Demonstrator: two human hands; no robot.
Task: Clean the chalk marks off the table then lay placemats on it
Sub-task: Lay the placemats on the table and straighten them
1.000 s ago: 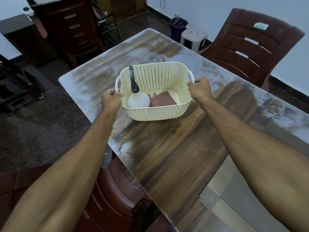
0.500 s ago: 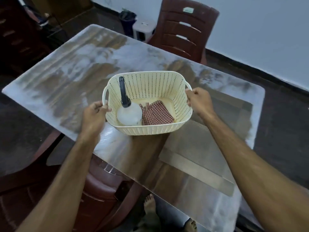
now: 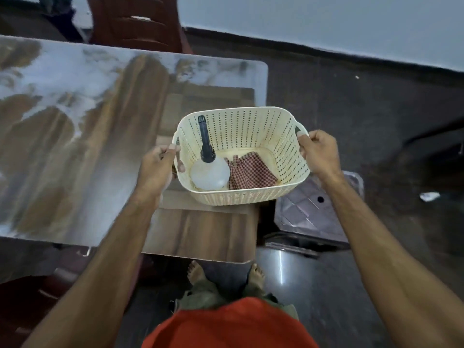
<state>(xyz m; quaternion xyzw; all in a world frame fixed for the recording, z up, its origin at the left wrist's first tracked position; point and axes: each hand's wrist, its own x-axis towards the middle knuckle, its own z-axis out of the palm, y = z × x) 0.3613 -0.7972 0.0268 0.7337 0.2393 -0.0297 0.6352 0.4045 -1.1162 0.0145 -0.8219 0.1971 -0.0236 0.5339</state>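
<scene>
Head view: looks down on a table corner, two bare arms and a basket held between the hands.
Table (image 3: 75, 151): fills the left and centre of the frame; glossy wood-grain top smeared with white chalk marks (image 3: 57, 81), thickest toward the upper left; right edge near centre frame.
Placemats (image 3: 208, 101): flat tan rectangles on the right end of the table, partly hidden behind the basket; number hard to tell.
Basket (image 3: 251, 131): cream, perforated, with a handle at each end; centre of the frame, over the right end of the table, right part past the table edge; whether resting or lifted cannot be told.
Spray bottle (image 3: 210, 172): translucent white body with black nozzle, inside the left part of the basket, nozzle leaning on the far wall.
Cloth (image 3: 251, 173): red-and-white check, crumpled on the basket floor, just beside the bottle on its right.
Left hand (image 3: 157, 169): fingers curled round the left handle and rim of the basket, gripping it.
Right hand (image 3: 320, 153): curled round the right handle, gripping it.
Stool (image 3: 316, 217): dark, square-topped, right of the table corner, below the basket's right end.
Chair (image 3: 135, 23): brown plastic, top of the frame, behind the far table edge.
Feet (image 3: 195, 272): bare, on the dark floor at lower centre, above an orange shirt.
</scene>
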